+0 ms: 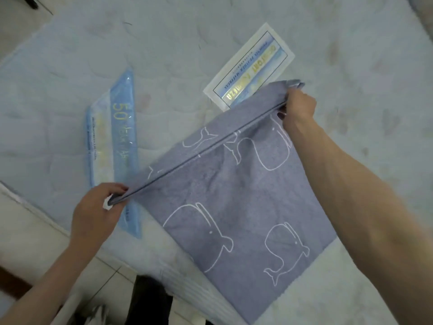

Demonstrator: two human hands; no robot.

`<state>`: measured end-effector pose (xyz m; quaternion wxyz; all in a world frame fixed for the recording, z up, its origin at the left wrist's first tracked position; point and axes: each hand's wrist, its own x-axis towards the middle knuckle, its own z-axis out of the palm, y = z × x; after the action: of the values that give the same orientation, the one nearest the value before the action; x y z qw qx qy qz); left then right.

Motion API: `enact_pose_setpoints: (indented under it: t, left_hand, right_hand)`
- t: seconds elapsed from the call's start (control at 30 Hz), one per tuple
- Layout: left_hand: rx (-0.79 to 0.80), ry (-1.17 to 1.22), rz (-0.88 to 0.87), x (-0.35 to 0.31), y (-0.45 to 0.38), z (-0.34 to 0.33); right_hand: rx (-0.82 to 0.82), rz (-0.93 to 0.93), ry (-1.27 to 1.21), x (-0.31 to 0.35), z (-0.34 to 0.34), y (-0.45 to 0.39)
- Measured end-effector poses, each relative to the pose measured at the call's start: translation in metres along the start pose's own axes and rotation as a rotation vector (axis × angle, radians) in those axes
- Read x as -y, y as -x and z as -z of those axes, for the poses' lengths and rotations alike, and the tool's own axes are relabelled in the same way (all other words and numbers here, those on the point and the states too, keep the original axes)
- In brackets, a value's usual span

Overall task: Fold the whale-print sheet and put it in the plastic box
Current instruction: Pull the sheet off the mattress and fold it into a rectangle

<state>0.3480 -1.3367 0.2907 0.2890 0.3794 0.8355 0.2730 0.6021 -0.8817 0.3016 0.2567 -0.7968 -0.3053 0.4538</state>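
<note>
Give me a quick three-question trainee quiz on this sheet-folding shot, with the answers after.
1. True or false: both hands grip the whale-print sheet.
2. Which hand pinches the end nearest the white label? A left, B right.
3. Fill in: the sheet lies on a ___.

Key: 1 true: left hand, right hand. 2 B. 3 mattress.

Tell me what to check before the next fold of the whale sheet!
1. Left hand pinches its end of the whale sheet: ok.
2. Right hand pinches the other end: ok.
3. Held edge pulled straight between the hands: ok.
4. Rest of the sheet lies flat on the mattress: ok.
5. Sheet clear of the white label: not ok, a corner covers it.
6. Plastic box ready nearby: cannot tell, none in view.
</note>
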Motion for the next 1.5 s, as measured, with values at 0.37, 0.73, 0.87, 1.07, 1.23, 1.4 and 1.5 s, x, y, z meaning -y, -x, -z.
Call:
enact_pose_setpoints:
  t: [0.37, 0.73, 0.87, 1.07, 1.23, 1.4, 1.5]
  left_hand:
    - [0.041, -0.087, -0.438, -0.084, 0.214, -0.135]
    - [-0.001, -0.169, -0.260, -0.107, 0.390, -0.296]
    - [-0.063, -0.082, 0.061, -0.100, 0.414, -0.349]
    - [-0.241, 0.759, 0.816, -0.103, 0.425, -0.388]
    - [-0.358, 0.829, 1.011, -0.103, 0.415, -0.393]
    - [-0.160, 1.122, 1.019, -0.109, 0.424, -0.388]
    - [-0.055, 1.312, 0.918, -0.115, 0.446, -0.378]
  right_hand:
    - [0.224, -0.280, -0.615, -0.123, 0.263, 0.002]
    - [0.145, -0.302, -0.495, -0.270, 0.414, -0.086]
    - [0.178, -0.307, -0.349, -0.299, 0.430, -0.110]
    - [0.319, -0.200, -0.178, -0.312, 0.436, -0.132]
    - [0.338, -0.095, -0.041, -0.318, 0.437, -0.142]
    - [0.330, -0.021, -0.027, -0.312, 0.444, -0.142]
    - [0.267, 0.029, -0.101, -0.306, 0.458, -0.146]
